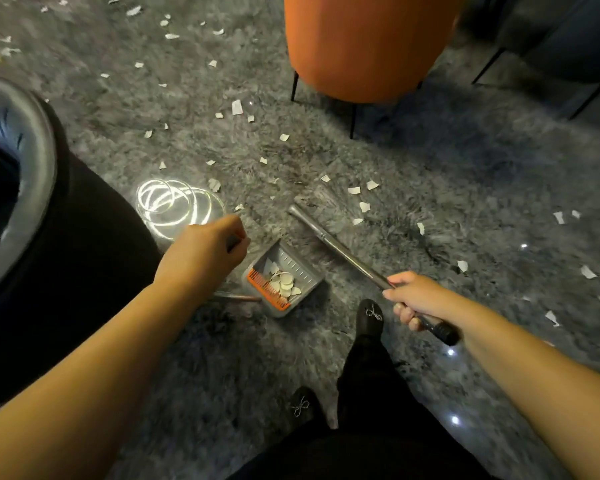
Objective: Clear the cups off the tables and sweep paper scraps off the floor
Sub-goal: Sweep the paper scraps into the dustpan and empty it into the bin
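Dustpan (pixel 284 278) w/ scraps btwn hands; right hand (pixel 413 299) grip holds broom handle (pixel 340 245); left hand (pixel 205 254) grip unclear.

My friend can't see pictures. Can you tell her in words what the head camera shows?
A person sweeps torn paper scraps off a grey shaggy carpet, the right hand gripping a broom handle and the left hand holding the handle of a grey dustpan already holding scraps. An orange chair stands behind.

dustpan handle (pixel 234 241) mostly hidden in left hand (pixel 205 252), broom head (pixel 321 199) blurred against carpet
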Demonstrator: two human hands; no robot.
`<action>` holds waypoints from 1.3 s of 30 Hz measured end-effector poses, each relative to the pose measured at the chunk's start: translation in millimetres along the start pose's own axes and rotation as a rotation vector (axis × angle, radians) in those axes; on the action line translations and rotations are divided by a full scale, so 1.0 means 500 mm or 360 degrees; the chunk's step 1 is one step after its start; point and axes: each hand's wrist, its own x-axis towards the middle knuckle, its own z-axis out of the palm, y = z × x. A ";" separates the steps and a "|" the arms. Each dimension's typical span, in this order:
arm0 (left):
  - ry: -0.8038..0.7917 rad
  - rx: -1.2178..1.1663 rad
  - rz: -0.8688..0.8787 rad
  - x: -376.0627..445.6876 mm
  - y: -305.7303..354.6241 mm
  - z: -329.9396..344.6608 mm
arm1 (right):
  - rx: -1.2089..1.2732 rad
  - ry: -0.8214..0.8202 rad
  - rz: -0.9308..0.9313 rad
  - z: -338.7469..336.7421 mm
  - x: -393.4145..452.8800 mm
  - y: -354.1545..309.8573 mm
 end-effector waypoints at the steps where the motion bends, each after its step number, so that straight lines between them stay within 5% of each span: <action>1: -0.0014 0.0005 0.0028 0.019 0.012 0.007 | 0.0037 0.0028 0.0005 -0.021 0.009 -0.010; 23: -0.0208 0.0129 0.0058 0.649 0.286 0.139 | 0.0310 0.0208 0.0127 -0.485 0.338 -0.373; 39: -0.0208 0.0149 0.0079 0.707 0.279 0.149 | -0.0252 0.0057 0.0244 -0.468 0.436 -0.471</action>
